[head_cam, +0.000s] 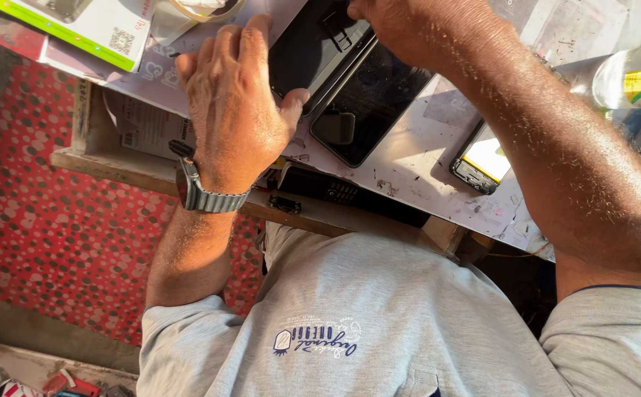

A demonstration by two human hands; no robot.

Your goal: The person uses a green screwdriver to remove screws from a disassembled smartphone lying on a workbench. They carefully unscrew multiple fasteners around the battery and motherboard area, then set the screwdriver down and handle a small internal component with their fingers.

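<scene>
The left hand (pixel 234 103) lies flat, fingers spread, pinning the dark device (pixel 313 51) to the tabletop (pixel 416 165) to steady it. The right hand (pixel 398 26) grips its upper edge (fingertips out of frame, probably prying). A black phone (pixel 368 103) rests alongside.

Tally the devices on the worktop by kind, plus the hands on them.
Dark tablet-like devices under the hands: 2, upper, lower
Phone with lit yellow screen: 1
Black keypad handset at the bench edge: 1
Hands: 2, left hand, right hand
Total: 6
</scene>
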